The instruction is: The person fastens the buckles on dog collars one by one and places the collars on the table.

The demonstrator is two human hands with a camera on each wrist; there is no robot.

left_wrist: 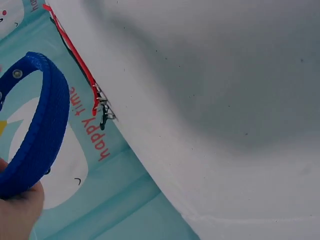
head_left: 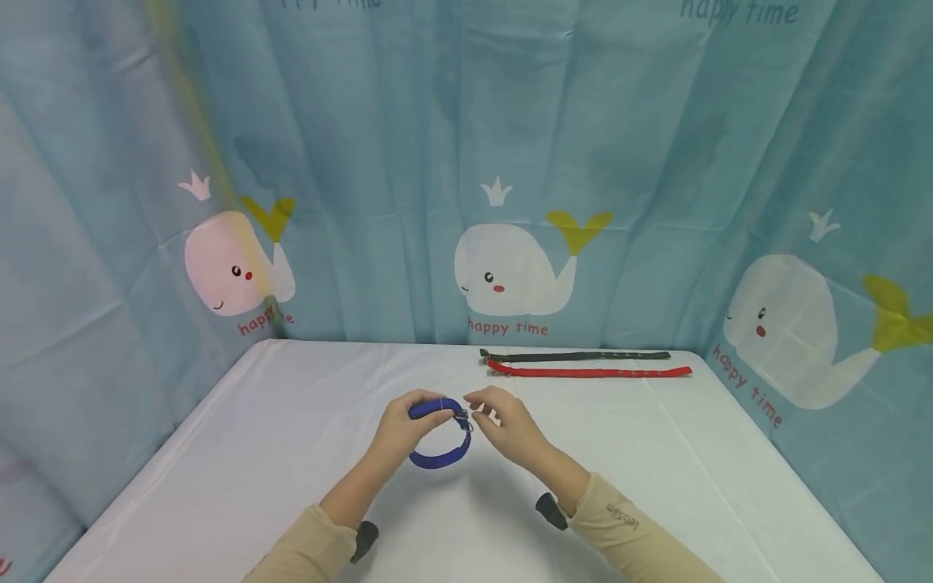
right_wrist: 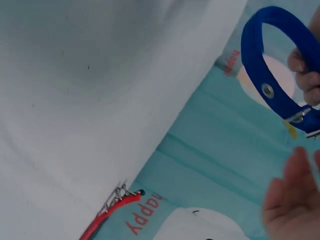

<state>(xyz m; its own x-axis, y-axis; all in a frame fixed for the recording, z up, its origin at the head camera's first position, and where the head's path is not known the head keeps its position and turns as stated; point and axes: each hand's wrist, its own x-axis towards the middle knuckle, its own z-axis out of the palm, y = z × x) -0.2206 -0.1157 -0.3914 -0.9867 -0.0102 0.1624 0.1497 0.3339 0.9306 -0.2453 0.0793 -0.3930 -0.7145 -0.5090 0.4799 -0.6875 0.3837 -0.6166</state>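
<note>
A blue pet collar (head_left: 440, 461), bent into a loop, hangs above the table. My left hand (head_left: 408, 421) grips its upper side, thumb in front and fingers behind. Metal eyelets and a silver buckle (right_wrist: 299, 116) show on the band in the right wrist view, where the strap passes through the buckle. Just right of the buckle, my right hand (head_left: 513, 425) is held with fingers loosely bent and nothing between them. The right wrist view shows those fingertips (right_wrist: 297, 160) a little apart from the collar.
A red collar (head_left: 590, 372) and a dark green collar (head_left: 576, 356) lie stretched out along the back of the white table (head_left: 255, 453). Their buckles point left. Behind the table hangs a light blue curtain (head_left: 379, 275) with whale prints.
</note>
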